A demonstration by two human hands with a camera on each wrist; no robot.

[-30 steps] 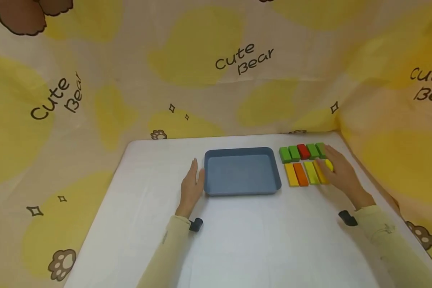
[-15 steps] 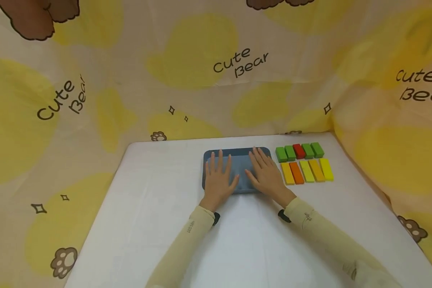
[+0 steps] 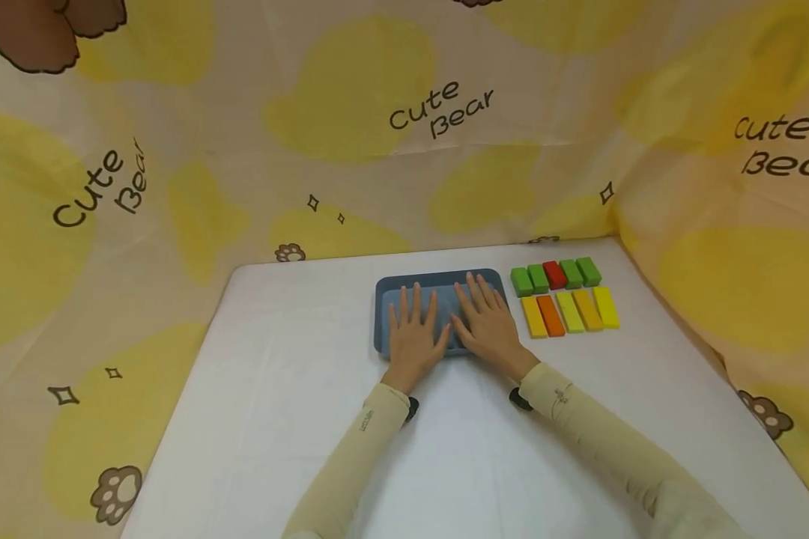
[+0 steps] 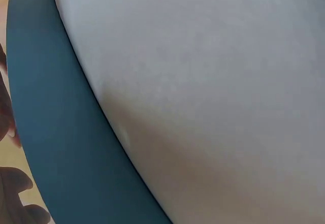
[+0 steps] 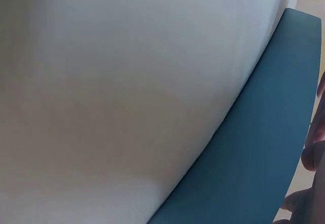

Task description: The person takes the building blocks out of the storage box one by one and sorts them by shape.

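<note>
A shallow blue-grey tray (image 3: 381, 314) lies on the white table. My left hand (image 3: 414, 346) is spread palm down over its left half, the fingers straight and pointing to the far rim. Over the right half my right hand (image 3: 494, 333) is held the same way, its thumb close to the left thumb. Neither hand grips anything. Whether the palms touch the tray floor cannot be told. Both wrist views show the tray's near outer wall (image 4: 76, 122), with a few fingertips (image 5: 310, 158) showing beyond the rim.
Right of the tray are two rows of small blocks. The far row has several green blocks (image 3: 522, 282) and one red block (image 3: 554, 275). In the near row lie yellow blocks (image 3: 606, 308) and an orange block (image 3: 550, 315). Patterned cloth (image 3: 350, 90) walls the table's back and sides.
From beside the tray and over the blocks, both hands came inward above the tray and spread flat. Over the last half second they shifted only slightly, the thumbs drawing closer. The blocks stayed put.
</note>
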